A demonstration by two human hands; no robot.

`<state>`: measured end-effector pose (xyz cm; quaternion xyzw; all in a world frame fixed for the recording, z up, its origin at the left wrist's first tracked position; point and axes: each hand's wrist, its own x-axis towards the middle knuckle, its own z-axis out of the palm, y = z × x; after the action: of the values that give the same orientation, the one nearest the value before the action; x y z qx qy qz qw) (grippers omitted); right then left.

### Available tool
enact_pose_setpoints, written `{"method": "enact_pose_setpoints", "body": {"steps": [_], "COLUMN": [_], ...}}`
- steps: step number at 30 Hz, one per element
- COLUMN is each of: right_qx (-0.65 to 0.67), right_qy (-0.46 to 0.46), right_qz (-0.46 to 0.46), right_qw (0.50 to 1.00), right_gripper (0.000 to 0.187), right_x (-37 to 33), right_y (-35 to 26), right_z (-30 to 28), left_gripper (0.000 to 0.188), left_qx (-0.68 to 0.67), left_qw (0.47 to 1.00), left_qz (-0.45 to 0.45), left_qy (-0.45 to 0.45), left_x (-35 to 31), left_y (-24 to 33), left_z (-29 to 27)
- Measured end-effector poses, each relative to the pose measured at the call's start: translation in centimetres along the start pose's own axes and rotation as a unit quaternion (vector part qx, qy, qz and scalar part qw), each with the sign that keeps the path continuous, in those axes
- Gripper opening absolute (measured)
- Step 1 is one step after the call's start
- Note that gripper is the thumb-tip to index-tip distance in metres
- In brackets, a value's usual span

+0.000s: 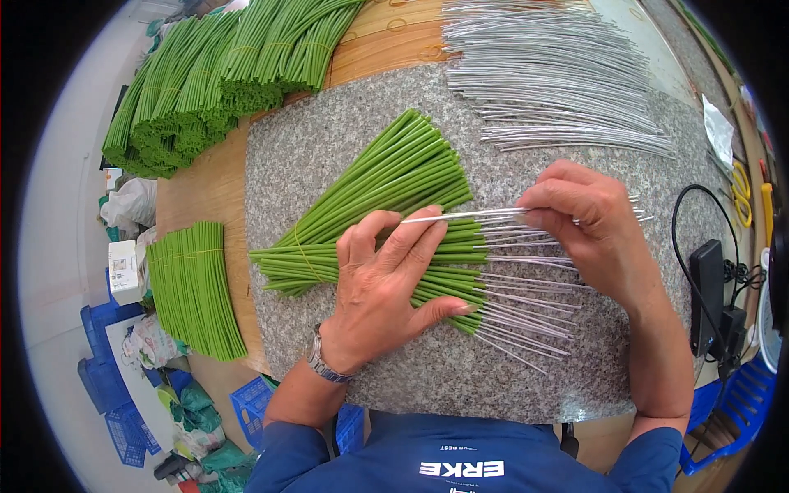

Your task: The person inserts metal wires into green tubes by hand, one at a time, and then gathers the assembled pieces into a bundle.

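Beyond, silver wire pile [551,74]; right hand [588,218] pinches white wire [477,215]; left hand [378,287] covers green stems [450,283], grip unclear.

White lettering [462,469], partly unclear, on shirt [370,452]

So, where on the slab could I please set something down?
The slab is bare along its near edge, between watch and right forearm, and at far left, between stem pile and fanned stems. It's crowded beneath left hand and right hand, and at far right, under loose wires.
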<state>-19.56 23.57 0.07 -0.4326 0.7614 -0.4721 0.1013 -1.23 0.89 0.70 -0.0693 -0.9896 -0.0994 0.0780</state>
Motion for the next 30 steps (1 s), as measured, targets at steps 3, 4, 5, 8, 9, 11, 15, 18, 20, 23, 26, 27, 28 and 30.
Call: {"method": "enact_pose_setpoints", "body": {"steps": [3, 4, 5, 8, 9, 11, 15, 18, 20, 23, 26, 27, 28, 30], "right_qx": [-0.002, -0.065, -0.128, -0.185, -0.22, -0.231, -0.205, -0.187, -0.187, -0.191, -0.187, -0.18, -0.18, -0.187], "right_qy": [-0.03, -0.002, 0.025, 0.04, 0.022, -0.003, -0.018, -0.026, -0.033, -0.043, -0.048, -0.049, -0.049, -0.049], "right_qz": [-0.001, -0.063, -0.125, -0.064, -0.042, -0.02, 0.011, 0.016, 0.019, 0.022, 0.025, 0.028, 0.027, 0.01], "right_qw": [1.0, 0.996, 0.984, 0.98, 0.974, 0.973, 0.979, 0.982, 0.982, 0.98, 0.981, 0.982, 0.982, 0.981], "right_gripper": [0.012, 0.013, 0.014, 0.016, 0.016, 0.015, 0.01, 0.008, 0.008, 0.009, 0.009, 0.008, 0.008, 0.008], "right_x": [-0.1, 0.1, 0.2, 0.1, 0.2, 0.1, 0.0, 0.0, 0.1, 0.1, 0.1, 0.1, 0.1, 0.2], "right_y": [-0.1, 0.1, 0.2, -0.3, -0.3, 0.3, 1.3, 1.5, 1.4, 1.1, 1.2, 1.3, 1.3, 1.4], "right_z": [0.7, 0.6, 0.5, -1.0, -1.8, -3.0, -3.7, -3.9, -4.0, -4.0, -4.0, -4.0, -3.9, -3.9], "left_gripper": [0.09, 0.089, 0.088, 0.087, 0.087, 0.086, 0.086, 0.086, 0.085, 0.085, 0.085, 0.085, 0.085, 0.085], "left_qx": [-0.01, -0.017, -0.025, -0.019, -0.02, -0.018, -0.026, -0.02, -0.02, -0.022, -0.021, -0.02, -0.02, -0.019], "left_qw": [1.0, 1.0, 1.0, 1.0, 1.0, 1.0, 1.0, 1.0, 1.0, 1.0, 1.0, 1.0, 1.0, 1.0], "left_qz": [-0.006, -0.005, -0.004, 0.004, 0.002, 0.007, 0.01, 0.009, 0.006, 0.004, 0.004, 0.004, 0.006, 0.008], "left_qy": [-0.011, -0.009, -0.007, -0.005, -0.005, -0.001, 0.002, -0.003, -0.004, -0.004, -0.004, -0.004, -0.004, -0.005], "left_x": [-0.1, -0.1, 0.0, -0.2, -0.2, -0.3, -0.2, -0.2, -0.2, -0.2, -0.1, -0.1, -0.1, -0.1], "left_y": [-0.1, -0.2, -0.2, -0.4, -0.4, -0.4, -0.5, -0.4, -0.4, -0.4, -0.4, -0.4, -0.4, -0.5], "left_z": [0.2, 0.3, 0.5, 0.5, 0.5, 0.4, 0.6, 0.5, 0.5, 0.6, 0.5, 0.5, 0.4, 0.4]}}
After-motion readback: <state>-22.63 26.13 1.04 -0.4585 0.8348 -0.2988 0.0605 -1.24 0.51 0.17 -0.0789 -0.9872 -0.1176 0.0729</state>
